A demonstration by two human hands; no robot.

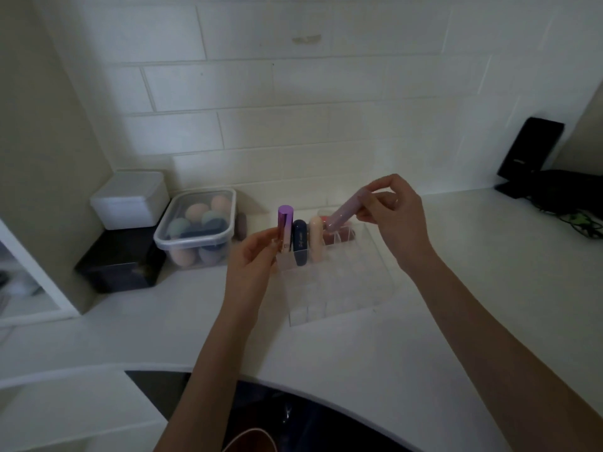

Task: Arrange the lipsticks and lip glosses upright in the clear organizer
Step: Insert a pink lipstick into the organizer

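Right grip [390, 210] pinching tilted pink tube [344, 212], left grip [257, 252] holding purple-capped lipstick [285, 228], sponge tub [195, 226] beside organizer [326, 288]

White desk [424, 321] against tiled wall. On it: clear organizer [339, 288] at centre; lidded clear tub [195, 230] of makeup sponges to its left; black box [120, 265] further left with white box [130, 199] stacked on top; black stand [528, 151] and dark bag [567, 197] far right.
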